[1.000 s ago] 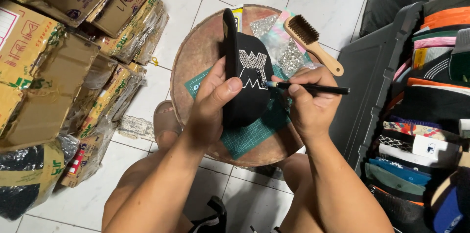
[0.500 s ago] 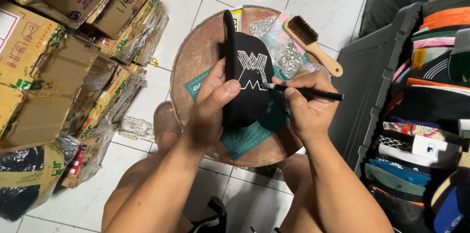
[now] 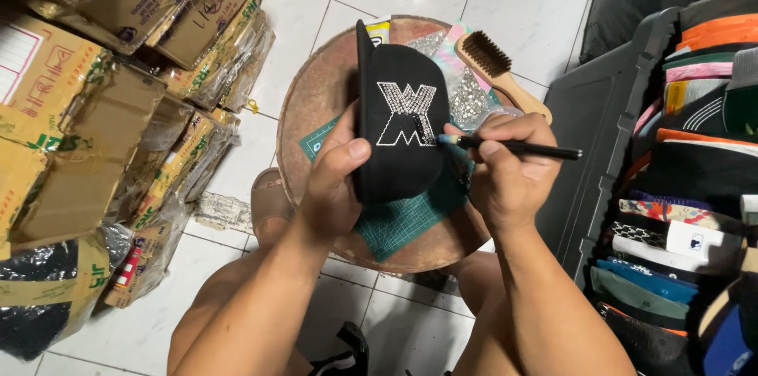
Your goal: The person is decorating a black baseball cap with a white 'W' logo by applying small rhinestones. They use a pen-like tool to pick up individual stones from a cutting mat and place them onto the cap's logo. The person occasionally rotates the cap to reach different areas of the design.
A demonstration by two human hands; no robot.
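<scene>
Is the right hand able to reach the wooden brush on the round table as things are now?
Probably yes, though not at once. The wooden brush lies uncovered just above the right hand, with nothing between them, but that hand already holds a black pen-like tool against the black cap.

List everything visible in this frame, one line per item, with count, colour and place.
cap: one, black with a sparkly stone emblem, held over the table
pick-up pen: one, black, tip at the emblem
round table: one, brown, centre
cutting mat: one, green, under the cap
brush: one, wooden, table's far edge
stone packets: several, clear, beside the brush
cardboard boxes: many, brown, left
stacked caps: many, mixed colours, in a bin, right
left hand: holds the cap
right hand: holds the pen
</scene>
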